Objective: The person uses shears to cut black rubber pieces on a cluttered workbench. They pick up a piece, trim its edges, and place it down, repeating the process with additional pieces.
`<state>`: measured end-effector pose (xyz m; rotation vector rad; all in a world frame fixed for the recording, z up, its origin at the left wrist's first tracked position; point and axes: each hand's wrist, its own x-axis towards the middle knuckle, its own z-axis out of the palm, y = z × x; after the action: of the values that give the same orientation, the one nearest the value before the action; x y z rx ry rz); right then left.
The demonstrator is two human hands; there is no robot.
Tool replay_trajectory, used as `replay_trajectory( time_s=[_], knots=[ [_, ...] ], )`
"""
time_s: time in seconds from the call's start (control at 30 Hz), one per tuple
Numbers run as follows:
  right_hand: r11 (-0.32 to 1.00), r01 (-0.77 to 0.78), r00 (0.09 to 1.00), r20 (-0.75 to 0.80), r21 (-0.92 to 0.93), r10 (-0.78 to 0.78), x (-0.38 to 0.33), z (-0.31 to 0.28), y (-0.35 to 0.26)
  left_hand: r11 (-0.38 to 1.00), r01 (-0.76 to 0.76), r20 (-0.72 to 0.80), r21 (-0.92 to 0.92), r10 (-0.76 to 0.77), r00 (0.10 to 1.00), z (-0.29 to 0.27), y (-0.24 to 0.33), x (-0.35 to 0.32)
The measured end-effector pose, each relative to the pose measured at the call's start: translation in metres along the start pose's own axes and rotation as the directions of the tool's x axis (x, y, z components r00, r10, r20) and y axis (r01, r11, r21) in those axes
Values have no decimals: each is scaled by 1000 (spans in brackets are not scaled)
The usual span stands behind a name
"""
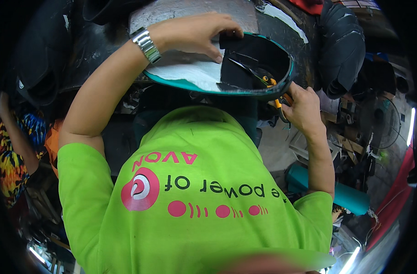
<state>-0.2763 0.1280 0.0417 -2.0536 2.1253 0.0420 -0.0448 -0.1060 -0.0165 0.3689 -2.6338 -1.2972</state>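
A teal-rimmed oval shell point(181, 83) lies in front of my chest, lined with white sheet point(190, 71) on the left and black fabric point(258, 57) on the right. My left hand point(199, 36), with a metal watch on the wrist, reaches over the shell and pinches the upper edge of the black fabric between thumb and fingers. My right hand point(304, 107) sits at the shell's right rim, closed on orange-handled scissors point(268, 83). Their dark blades point up-left across the black fabric.
The shell rests on a dark, worn workbench point(190, 11). A black padded seat-like form point(343, 45) stands at the upper right. A teal roll point(345, 194) and a floor fan point(384, 123) are at the right. Another person in patterned clothing point(10, 150) is at the far left.
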Motion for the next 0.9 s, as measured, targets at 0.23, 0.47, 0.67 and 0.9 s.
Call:
replay_trajectory(
  time_s=[0.23, 0.47, 0.67, 0.9],
  knots=[
    [999, 36, 999, -11, 6, -36, -2, 8, 3, 959, 10, -101, 285, 20, 995, 0, 4, -12],
    [999, 53, 998, -26, 1, -52, -4, 10, 4, 993, -23, 59, 112, 17, 998, -24, 21, -12],
    [996, 70, 995, -60, -57, -74, -4, 12, 5, 981, -74, 17, 180, 72, 997, -16, 11, -10],
    [994, -40, 997, -67, -102, 34, -14, 11, -12, 994, -94, -99, 54, 99, 990, -31, 64, -33]
  ],
)
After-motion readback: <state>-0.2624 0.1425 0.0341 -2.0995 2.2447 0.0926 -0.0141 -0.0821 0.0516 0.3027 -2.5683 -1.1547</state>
